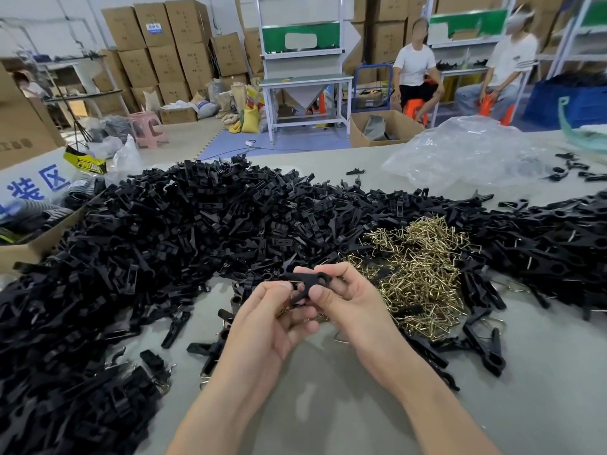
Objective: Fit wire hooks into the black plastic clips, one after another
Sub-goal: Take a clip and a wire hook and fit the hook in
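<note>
Both hands meet over the near middle of the bench (328, 405), sharing one black clip (303, 284). The left hand (272, 323) pinches its left end between thumb and forefinger. The right hand (348, 300) grips the holed right end, thumb on top. The clip's long axis runs roughly left to right, slightly tilted. A glint of brass shows under the left fingers, but I cannot tell if a hook is already seated.

The hooks (420, 274) lie in a brass heap just right of the hands, so the right hand is nearer for the next one. The loose clip pile (180, 231) spreads left and behind, nearer the left hand.

At the left edge, a white sheet (36, 185) bears blue characters "装区". A yellow tag (87, 163) beside it seems to begin "PRO", and the rest is unclear.
</note>
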### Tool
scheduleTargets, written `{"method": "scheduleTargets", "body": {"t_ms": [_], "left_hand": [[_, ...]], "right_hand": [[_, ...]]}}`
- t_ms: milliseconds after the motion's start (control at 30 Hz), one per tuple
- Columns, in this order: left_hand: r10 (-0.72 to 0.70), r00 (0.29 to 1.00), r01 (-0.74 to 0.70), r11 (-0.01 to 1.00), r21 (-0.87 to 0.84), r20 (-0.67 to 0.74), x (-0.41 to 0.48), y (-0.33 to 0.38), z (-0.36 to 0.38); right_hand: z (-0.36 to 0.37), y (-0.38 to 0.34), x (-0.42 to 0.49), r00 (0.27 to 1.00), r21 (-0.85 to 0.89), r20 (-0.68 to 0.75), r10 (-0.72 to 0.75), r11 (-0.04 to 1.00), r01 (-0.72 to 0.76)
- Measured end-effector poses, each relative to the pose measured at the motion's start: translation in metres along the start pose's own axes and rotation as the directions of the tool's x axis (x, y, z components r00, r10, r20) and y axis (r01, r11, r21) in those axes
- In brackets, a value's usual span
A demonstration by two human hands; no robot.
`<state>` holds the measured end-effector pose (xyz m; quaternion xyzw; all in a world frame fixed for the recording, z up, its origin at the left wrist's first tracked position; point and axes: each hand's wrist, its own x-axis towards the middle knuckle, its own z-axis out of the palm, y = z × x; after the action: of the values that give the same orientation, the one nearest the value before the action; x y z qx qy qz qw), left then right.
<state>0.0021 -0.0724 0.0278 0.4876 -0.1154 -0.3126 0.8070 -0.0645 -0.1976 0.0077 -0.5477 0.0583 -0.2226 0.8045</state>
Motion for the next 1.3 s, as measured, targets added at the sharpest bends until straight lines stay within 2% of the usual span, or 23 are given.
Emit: {"method": "scheduleTargets", "body": {"t_ms": [100,333,500,700,867,1300], "left_hand": [[-0.053,0.993,0.06,0.996,-0.06,0.11,-0.003,-0.001,0.001],[-0.067,0.964,0.089,0.993,-0.075,0.256,-0.008,-0.001,0.001],[-0.114,0.935,0.165,0.978,-0.126,0.337,-0.009,-0.001,-0.002],[-0.172,0.929,0.251,0.944,-0.216,0.327,-0.006,0.0,-0.003],[-0.149,0.929,0.246,0.932,-0.265,0.339,-0.005,-0.004,-0.003],[-0.184,0.964,0.234,0.929,-0.287,0.19,-0.004,-0.009,0.003]], "right_hand": [[-0.002,-0.003,-0.001,0.998,0.045,-0.018,0.052,0.998,-0.051],[-0.005,-0.006,0.001,0.996,0.029,-0.021,0.082,0.996,-0.081],[-0.006,-0.006,-0.002,0.99,0.008,0.015,0.14,0.99,-0.14],[-0.006,-0.007,-0.003,0.989,0.04,0.032,0.143,0.989,-0.144],[-0.008,-0.005,-0.002,0.994,0.063,0.008,0.105,0.992,-0.105],[-0.009,-0.003,0.0,0.997,0.038,0.004,0.074,0.997,-0.074]]}}
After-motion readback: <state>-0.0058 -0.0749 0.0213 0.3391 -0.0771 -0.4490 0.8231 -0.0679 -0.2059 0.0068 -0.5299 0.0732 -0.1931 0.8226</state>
